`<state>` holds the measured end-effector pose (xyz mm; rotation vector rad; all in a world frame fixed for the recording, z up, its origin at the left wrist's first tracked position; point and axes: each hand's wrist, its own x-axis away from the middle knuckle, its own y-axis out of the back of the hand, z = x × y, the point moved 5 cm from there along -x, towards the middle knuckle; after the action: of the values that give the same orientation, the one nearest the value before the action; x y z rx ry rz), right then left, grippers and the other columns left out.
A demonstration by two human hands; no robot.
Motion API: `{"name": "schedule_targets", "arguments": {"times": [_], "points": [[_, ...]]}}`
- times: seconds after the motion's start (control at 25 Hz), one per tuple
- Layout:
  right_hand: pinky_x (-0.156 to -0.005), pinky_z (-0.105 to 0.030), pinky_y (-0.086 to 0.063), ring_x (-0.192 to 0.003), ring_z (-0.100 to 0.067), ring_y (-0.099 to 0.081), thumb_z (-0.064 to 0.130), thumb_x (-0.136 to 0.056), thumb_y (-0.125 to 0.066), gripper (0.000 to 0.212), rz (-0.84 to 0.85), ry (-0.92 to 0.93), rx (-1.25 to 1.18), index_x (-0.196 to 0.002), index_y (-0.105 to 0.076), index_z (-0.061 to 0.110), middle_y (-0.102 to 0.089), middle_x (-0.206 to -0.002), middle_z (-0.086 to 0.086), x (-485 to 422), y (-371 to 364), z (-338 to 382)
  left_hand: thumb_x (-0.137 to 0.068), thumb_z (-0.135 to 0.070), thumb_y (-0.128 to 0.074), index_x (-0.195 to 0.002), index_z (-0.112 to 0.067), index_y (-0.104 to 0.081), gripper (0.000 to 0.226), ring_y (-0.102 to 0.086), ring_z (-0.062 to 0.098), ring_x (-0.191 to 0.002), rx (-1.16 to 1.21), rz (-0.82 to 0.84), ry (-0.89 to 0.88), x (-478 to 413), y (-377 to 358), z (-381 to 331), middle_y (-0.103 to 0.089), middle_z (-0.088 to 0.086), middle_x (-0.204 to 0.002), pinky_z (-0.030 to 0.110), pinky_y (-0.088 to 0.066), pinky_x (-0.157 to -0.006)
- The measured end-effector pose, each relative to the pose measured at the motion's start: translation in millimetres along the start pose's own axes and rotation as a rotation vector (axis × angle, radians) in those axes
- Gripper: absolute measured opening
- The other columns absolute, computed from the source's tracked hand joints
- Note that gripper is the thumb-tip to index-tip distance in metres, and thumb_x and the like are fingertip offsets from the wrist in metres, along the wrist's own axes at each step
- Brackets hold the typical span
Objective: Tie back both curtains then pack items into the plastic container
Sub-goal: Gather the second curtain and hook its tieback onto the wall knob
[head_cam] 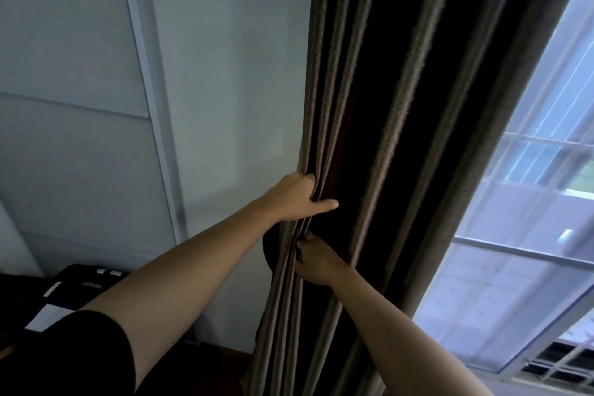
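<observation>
Head view: gathering dark brown pleated fabric curtain (379,90), bunched folds gripped in left hand (297,199), pinched just below by right hand (316,264). Not yet tied; packing judged still ahead.

Curtain (369,138): top and hem cut by frame edges, deep folds too dark to read. Left hand (295,199): fingers curled into the folds, tips hidden, only the thumb clear. Right hand (316,262): fingertips buried in the folds; can't tell if they pinch anything besides cloth. Dark rounded shape (267,251) at curtain's left edge, below left hand: mostly behind cloth, can't identify. Window (530,235): left part behind curtain, right part cut by edge, outside blurred. Black device (80,280) lower left: partly behind left arm (193,267), cut by left edge, label too small to read. Sleeve (80,357) and right forearm (401,331) run off the bottom.
</observation>
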<state>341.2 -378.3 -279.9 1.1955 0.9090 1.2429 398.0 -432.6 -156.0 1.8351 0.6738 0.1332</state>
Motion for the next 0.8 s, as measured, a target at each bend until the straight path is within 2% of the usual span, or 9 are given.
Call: {"name": "schedule_targets", "arguments": {"times": [0.08, 0.12, 0.2, 0.28, 0.32, 0.36, 0.44, 0.56, 0.8], "points": [[-0.105, -0.03, -0.029, -0.132, -0.031, -0.034, 0.025, -0.09, -0.051, 0.044, -0.017, 0.042, 0.001, -0.13, -0.053, 0.007, -0.035, -0.146, -0.012, 7.1, 8.6, -3.3, -0.092, -0.032, -0.054, -0.082, -0.007, -0.045, 0.028, -0.052, 0.019, -0.065, -0.051, -0.05, -0.009, -1.1, -2.2, -1.8, -0.048, 0.003, -0.073, 0.03, -0.042, -0.059], [-0.108, -0.033, -0.026, -0.135, -0.031, -0.033, 0.024, -0.087, -0.055, 0.039, -0.109, 0.064, -0.013, -0.123, -0.061, 0.013, -0.037, -0.147, -0.011, 12.7, 18.3, -7.1, -0.093, -0.024, -0.052, -0.079, -0.008, -0.043, 0.024, -0.052, 0.022, -0.067, -0.052, -0.055, -0.011, -1.5, -1.9, 0.8, -0.048, 0.005, -0.074, 0.03, -0.04, -0.059], [-0.114, -0.05, -0.021, -0.138, -0.031, -0.032, 0.023, -0.076, -0.06, 0.03, -0.557, 0.055, -0.012, -0.104, -0.072, 0.021, -0.037, -0.149, -0.01, 27.3, 45.9, -21.7, -0.092, -0.015, -0.049, -0.075, -0.008, -0.041, 0.02, -0.053, 0.023, -0.066, -0.042, -0.043, -0.008, -1.4, 1.5, 9.0, -0.047, 0.005, -0.072, 0.028, -0.037, -0.058], [-0.113, -0.052, -0.017, -0.137, -0.03, -0.031, 0.022, -0.071, -0.062, 0.033, -1.037, -0.071, -0.115, -0.102, -0.071, 0.022, -0.036, -0.148, -0.018, 57.0, 74.5, -39.8, -0.092, -0.013, -0.049, -0.075, -0.008, -0.041, 0.019, -0.05, 0.02, -0.061, -0.031, -0.026, -0.015, 1.5, 6.3, 14.4, -0.043, 0.0, -0.066, 0.026, -0.035, -0.057], [-0.113, -0.047, -0.014, -0.138, -0.03, -0.027, 0.02, -0.072, -0.063, 0.036, -1.158, -0.127, -0.185, -0.107, -0.069, 0.023, -0.031, -0.149, -0.02, 68.2, 85.5, -47.6, -0.092, -0.013, -0.048, -0.075, -0.008, -0.041, 0.02, -0.047, 0.018, -0.058, -0.035, -0.02, -0.025, 3.8, 8.0, 14.5, -0.041, -0.002, -0.063, 0.025, -0.034, -0.057], [-0.113, -0.041, -0.014, -0.14, -0.031, -0.022, 0.019, -0.074, -0.064, 0.038, -1.192, -0.159, -0.223, -0.112, -0.067, 0.023, -0.023, -0.152, -0.021, 71.9, 94.7, -55.1, -0.093, -0.013, -0.048, -0.074, -0.008, -0.04, 0.02, -0.044, 0.015, -0.055, -0.039, -0.017, -0.033, 5.8, 9.2, 14.2, -0.039, -0.003, -0.062, 0.026, -0.034, -0.057], [-0.112, -0.032, -0.02, -0.141, -0.033, -0.021, 0.017, -0.079, -0.066, 0.048, -1.007, -0.167, -0.306, -0.127, -0.059, 0.019, -0.013, -0.155, -0.02, 57.2, 103.7, -69.4, -0.093, -0.013, -0.047, -0.074, -0.008, -0.04, 0.021, -0.041, 0.009, -0.051, -0.046, -0.016, -0.05, 9.0, 10.2, 13.4, -0.039, -0.003, -0.061, 0.027, -0.034, -0.057], [-0.113, -0.025, -0.022, -0.141, -0.031, -0.025, 0.02, -0.081, -0.065, 0.073, -0.581, -0.149, -0.297, -0.145, -0.031, 0.006, -0.016, -0.155, -0.019, 25.9, 83.2, -76.9, -0.093, -0.013, -0.047, -0.075, -0.008, -0.04, 0.021, -0.039, 0.007, -0.05, -0.046, -0.024, -0.075, 10.4, 8.1, 12.2, -0.039, -0.003, -0.061, 0.023, -0.03, -0.05], [-0.111, -0.016, -0.018, -0.143, -0.025, -0.022, 0.017, -0.079, -0.062, 0.085, -0.224, 0.026, -0.238, -0.149, -0.016, 0.011, -0.01, -0.157, -0.012, 21.1, 18.4, -45.4, -0.093, -0.016, -0.049, -0.077, -0.007, -0.044, 0.018, -0.048, 0.016, -0.057, 0.011, -0.057, -0.084, 5.5, -0.7, 15.8, -0.047, 0.001, -0.067, 0.027, -0.036, -0.057]]}}
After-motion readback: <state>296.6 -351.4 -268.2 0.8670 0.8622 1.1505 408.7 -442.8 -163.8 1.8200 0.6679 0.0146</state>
